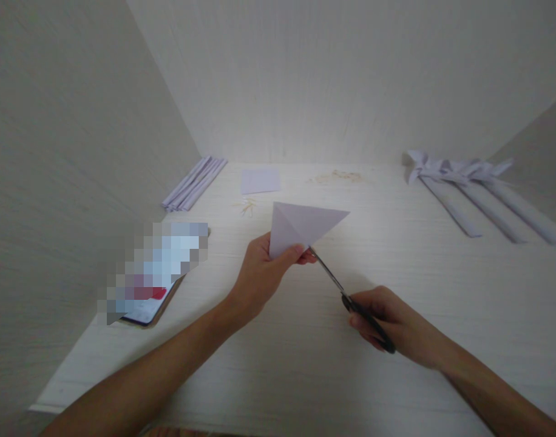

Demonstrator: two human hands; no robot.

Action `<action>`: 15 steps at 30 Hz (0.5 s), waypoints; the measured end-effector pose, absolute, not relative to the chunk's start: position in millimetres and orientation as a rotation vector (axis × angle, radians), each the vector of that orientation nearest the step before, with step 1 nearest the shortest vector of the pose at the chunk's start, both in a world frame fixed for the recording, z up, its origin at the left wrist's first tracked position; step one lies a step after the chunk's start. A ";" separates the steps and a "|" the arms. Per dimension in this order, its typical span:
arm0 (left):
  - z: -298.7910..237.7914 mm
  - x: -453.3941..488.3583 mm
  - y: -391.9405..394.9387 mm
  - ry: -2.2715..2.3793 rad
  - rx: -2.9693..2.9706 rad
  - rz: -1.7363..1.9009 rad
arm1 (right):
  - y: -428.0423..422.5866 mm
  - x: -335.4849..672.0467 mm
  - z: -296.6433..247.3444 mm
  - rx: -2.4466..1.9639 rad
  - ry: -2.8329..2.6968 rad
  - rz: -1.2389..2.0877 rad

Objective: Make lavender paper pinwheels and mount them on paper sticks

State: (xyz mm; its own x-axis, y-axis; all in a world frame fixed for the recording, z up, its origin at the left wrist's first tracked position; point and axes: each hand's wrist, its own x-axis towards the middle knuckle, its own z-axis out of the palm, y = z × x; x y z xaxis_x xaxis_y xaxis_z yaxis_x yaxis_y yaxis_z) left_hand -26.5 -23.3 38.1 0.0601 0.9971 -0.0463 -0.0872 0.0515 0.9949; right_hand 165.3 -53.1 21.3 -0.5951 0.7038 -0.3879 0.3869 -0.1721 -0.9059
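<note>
Head view: scissors (364,315) at folded paper (300,221)

Phone (162,273) on the left, screen mostly pixelated; I can't read any writing. Left hand (260,270) pinches the folded paper above mid-table (282,364), thumb covering part of its lower edge. Right hand (391,317), apart, grips the black-handled scissors, tips at that edge. Behind: rolled paper sticks (196,184), flat sheet (260,181), small sticks (247,207), tan scraps (342,176). Right: three paper strips (490,212), tops crumpled.
</note>
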 end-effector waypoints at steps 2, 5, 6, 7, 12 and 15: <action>38.1 -26.2 -23.1 1.129 1.130 1.164 | -53.2 165.1 21.2 -1.261 -1.835 1.834; 37.6 -26.2 -22.9 1.122 1.110 1.167 | -53.1 165.5 20.6 -1.249 -1.850 1.831; 37.3 -26.3 -22.8 1.115 1.102 1.171 | -53.1 165.7 20.3 -1.248 -1.856 1.833; 37.0 -26.4 -22.7 1.105 1.093 1.177 | -53.0 166.1 20.0 -1.248 -1.863 1.836; 35.0 -26.9 -21.4 1.070 1.041 1.208 | -52.3 167.3 19.2 -1.230 -1.867 1.801; 33.4 -28.1 -19.6 1.083 1.003 1.225 | -51.0 167.2 18.6 -1.185 -1.842 1.785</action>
State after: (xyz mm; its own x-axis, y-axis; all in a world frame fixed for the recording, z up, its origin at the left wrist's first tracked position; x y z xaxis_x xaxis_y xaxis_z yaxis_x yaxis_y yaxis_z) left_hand -28.1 -19.6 33.4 0.0257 0.9962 -0.0832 -0.2049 0.0868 0.9749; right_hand 167.2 -51.0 18.6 -0.6072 0.7298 -0.3142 0.3369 -0.1217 -0.9336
